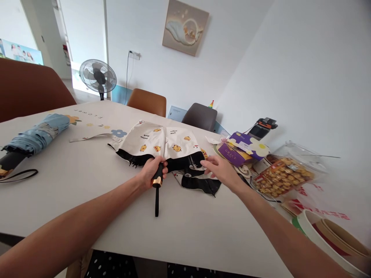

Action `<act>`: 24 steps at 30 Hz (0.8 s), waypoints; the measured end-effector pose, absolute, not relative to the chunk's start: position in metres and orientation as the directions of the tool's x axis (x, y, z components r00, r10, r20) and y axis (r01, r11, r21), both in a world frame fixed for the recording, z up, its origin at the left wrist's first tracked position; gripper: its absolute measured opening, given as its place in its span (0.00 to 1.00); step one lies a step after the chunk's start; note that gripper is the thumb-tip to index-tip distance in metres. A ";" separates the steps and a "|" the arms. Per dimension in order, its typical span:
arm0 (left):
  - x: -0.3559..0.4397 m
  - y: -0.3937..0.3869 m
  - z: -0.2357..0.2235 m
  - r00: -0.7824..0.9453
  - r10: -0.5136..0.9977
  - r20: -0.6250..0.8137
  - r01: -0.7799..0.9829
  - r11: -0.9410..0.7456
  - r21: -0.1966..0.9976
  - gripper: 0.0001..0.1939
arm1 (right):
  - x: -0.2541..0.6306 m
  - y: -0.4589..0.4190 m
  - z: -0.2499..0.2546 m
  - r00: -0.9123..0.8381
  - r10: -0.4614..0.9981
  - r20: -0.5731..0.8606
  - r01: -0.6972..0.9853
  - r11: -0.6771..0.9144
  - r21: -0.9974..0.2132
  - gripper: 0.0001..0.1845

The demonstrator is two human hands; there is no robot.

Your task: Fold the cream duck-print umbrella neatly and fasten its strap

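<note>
A white folding umbrella (pixel 176 144) with yellow duck prints and a black underside lies partly collapsed on the table, its canopy loose and spread to both sides. My left hand (pixel 155 170) is wrapped round its black handle with a gold band, from which a black wrist strap (pixel 157 202) hangs toward me. At the canopy's right edge, the bent fingers of my right hand (pixel 216 168) touch the fabric and seem to pinch it. Some rib ends and the black lining show below the edge. A loose panel (pixel 199 184) droops under my right hand.
A rolled blue umbrella (pixel 43 133) lies at the left of the white table (pixel 121 227). Along the right stand a purple box (pixel 232 152), a clear container of round snacks (pixel 286 173) and a white-rimmed tub (pixel 315 235). Chairs (pixel 147 101) and a fan (pixel 98 76) are behind.
</note>
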State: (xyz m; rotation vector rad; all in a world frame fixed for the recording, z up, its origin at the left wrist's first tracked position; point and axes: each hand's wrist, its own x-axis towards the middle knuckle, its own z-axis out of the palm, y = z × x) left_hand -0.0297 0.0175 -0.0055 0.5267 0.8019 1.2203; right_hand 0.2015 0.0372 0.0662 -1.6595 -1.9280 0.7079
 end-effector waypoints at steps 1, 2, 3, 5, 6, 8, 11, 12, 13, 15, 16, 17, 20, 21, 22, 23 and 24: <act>-0.030 0.017 -0.006 0.140 0.957 -0.256 -0.611 0.286 0.738 0.06 | 0.198 0.035 0.061 -0.148 0.986 -0.080 0.675 0.041 -0.737 0.24; -0.030 0.017 -0.006 0.141 0.956 -0.256 -0.612 0.287 0.737 0.06 | 0.195 0.035 0.057 -0.155 0.978 -0.141 0.632 -0.012 -0.775 0.25; -0.030 0.016 -0.005 0.137 0.957 -0.256 -0.615 0.285 0.735 0.05 | 0.191 0.036 0.053 -0.114 0.985 -0.127 0.629 -0.027 -0.777 0.26; -0.029 0.015 -0.002 0.123 0.958 -0.259 -0.623 0.278 0.731 0.05 | 0.184 0.040 0.048 0.000 0.995 0.102 0.724 0.070 -0.686 0.29; -0.029 0.014 -0.001 0.114 0.958 -0.262 -0.625 0.274 0.731 0.06 | 0.181 0.042 0.047 0.022 0.965 0.260 0.802 0.138 -0.581 0.30; -0.028 0.013 0.002 0.104 0.957 -0.270 -0.623 0.275 0.732 0.06 | 0.176 0.047 0.048 -0.065 0.852 0.519 0.922 0.250 -0.296 0.32; -0.028 0.013 0.004 0.116 0.953 -0.281 -0.618 0.291 0.730 0.06 | 0.170 0.055 0.053 -0.334 0.693 0.639 0.926 0.369 0.084 0.25; -0.028 0.013 0.004 0.122 0.952 -0.282 -0.619 0.295 0.728 0.06 | 0.169 0.058 0.056 -0.399 0.663 0.633 0.904 0.398 0.154 0.20; -0.028 0.013 0.004 0.130 0.950 -0.284 -0.618 0.301 0.726 0.06 | 0.167 0.061 0.059 -0.431 0.651 0.625 0.891 0.416 0.182 0.16; -0.029 0.014 0.002 0.151 0.946 -0.289 -0.613 0.318 0.723 0.07 | 0.162 0.067 0.067 -0.392 0.672 0.628 0.900 0.422 0.110 0.11; -0.029 0.014 0.002 0.163 0.943 -0.292 -0.609 0.328 0.722 0.07 | 0.157 0.068 0.072 -0.327 0.687 0.649 0.910 0.414 0.021 0.11; -0.029 0.014 0.002 0.176 0.939 -0.295 -0.605 0.340 0.720 0.07 | 0.152 0.069 0.077 -0.265 0.692 0.672 0.905 0.420 -0.075 0.10; -0.029 0.013 0.002 0.207 0.934 -0.293 -0.601 0.357 0.715 0.07 | 0.123 0.065 0.093 -0.238 0.702 0.671 0.761 0.564 -0.320 0.10; -0.028 0.013 0.002 0.212 0.934 -0.287 -0.605 0.356 0.712 0.06 | 0.111 0.063 0.097 -0.241 0.729 0.641 0.694 0.591 -0.411 0.10; -0.028 0.013 0.003 0.219 0.935 -0.280 -0.610 0.355 0.708 0.05 | 0.098 0.062 0.100 -0.245 0.745 0.620 0.626 0.610 -0.486 0.09; -0.028 0.012 0.003 0.224 0.935 -0.275 -0.617 0.354 0.703 0.05 | 0.085 0.062 0.102 -0.231 0.755 0.614 0.567 0.617 -0.545 0.09; -0.028 0.012 0.004 0.232 0.934 -0.270 -0.624 0.356 0.696 0.04 | 0.073 0.063 0.103 -0.214 0.781 0.586 0.516 0.600 -0.611 0.10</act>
